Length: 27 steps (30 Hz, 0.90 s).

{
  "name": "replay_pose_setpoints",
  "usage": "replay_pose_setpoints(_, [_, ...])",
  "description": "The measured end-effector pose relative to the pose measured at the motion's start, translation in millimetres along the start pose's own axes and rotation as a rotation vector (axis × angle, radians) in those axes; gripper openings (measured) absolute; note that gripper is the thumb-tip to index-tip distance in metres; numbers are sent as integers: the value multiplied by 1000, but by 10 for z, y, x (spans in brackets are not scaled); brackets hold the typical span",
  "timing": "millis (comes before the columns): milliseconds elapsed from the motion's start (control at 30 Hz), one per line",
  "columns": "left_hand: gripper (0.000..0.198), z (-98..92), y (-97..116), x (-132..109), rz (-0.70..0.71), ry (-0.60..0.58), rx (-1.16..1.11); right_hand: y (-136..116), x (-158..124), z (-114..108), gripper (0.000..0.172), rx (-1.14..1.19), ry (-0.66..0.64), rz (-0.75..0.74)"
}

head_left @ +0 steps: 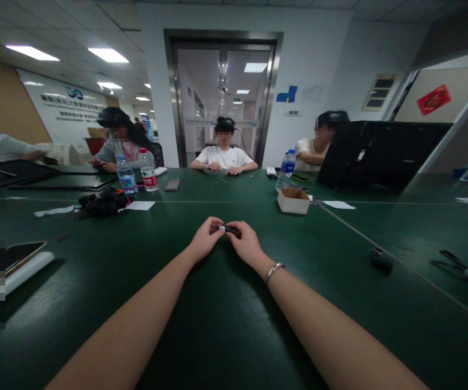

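Observation:
Over the middle of the dark green table (218, 303), my left hand (206, 238) and my right hand (245, 241) meet at the fingertips. Between them is a small dark object (231, 229) with a shiny, silvery end toward the left. The fingers of my right hand are closed round its dark part. My left thumb and fingers pinch at the silvery end. The object is too small to name. A silver bracelet (274, 272) circles my right wrist.
Beyond my hands stand an open cardboard box (293, 201), a blue-capped bottle (286, 169), and two bottles left of centre. Black cables (104, 203) lie left, a small black item (381, 261) right. Several people sit around the table; a large black monitor (380, 154) stands at right.

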State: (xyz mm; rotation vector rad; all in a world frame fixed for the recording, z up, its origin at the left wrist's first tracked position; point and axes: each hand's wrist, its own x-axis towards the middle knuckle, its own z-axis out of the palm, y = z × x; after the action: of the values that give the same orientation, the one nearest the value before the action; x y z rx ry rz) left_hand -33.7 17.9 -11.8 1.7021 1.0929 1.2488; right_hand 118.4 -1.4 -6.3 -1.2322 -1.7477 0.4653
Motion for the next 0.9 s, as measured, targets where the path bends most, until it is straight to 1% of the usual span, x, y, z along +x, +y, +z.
replay_pose_setpoints(67, [24,2,-10,11,-102,-1,-11,-9,-2,-2,19,-1,-9,0])
replay_pose_setpoints(133, [27,3,-19,18,-152,-27,-5,-13,-3,-4,20,-2,-16,-1])
replay_pose_setpoints(200, [21,2,-13,15,-120,-48,-3,-13,-3,-9,20,-5,-14,2])
replay_pose_setpoints(267, [12,-1,9,3,-37,-48,-2,-12,-1,-14,20,-9,-9,9])
replay_pose_setpoints(333, [14,-7,39,-10,25,-30,2,-11,1,-17,19,-7,-8,13])
replay_pose_setpoints(367, [16,-10,55,-16,30,-24,3,-10,2,-16,19,-5,-11,10])
replay_pose_setpoints(467, [23,-21,86,-23,-18,-54,-26,-1,3,-10,20,-3,-13,-2])
replay_pose_setpoints(533, [23,-25,89,-19,-67,-79,-57,6,2,-4,21,-1,-13,-7])
replay_pose_setpoints(633, [25,-19,72,-9,-140,-35,-91,11,-3,-3,21,2,-19,-11])
replay_pose_setpoints(700, [28,-12,60,-5,-156,-13,-78,6,-6,-7,20,3,-20,-6])
replay_pose_setpoints(767, [25,-8,60,-9,-120,-18,-51,-2,-7,-15,20,6,-21,-4])
replay_pose_setpoints(833, [18,-10,75,-19,-40,-17,-40,-12,-6,-23,19,3,-18,-2])
replay_pose_setpoints(900, [22,-16,89,-27,20,2,-44,-23,-5,-26,18,-2,-13,-1])
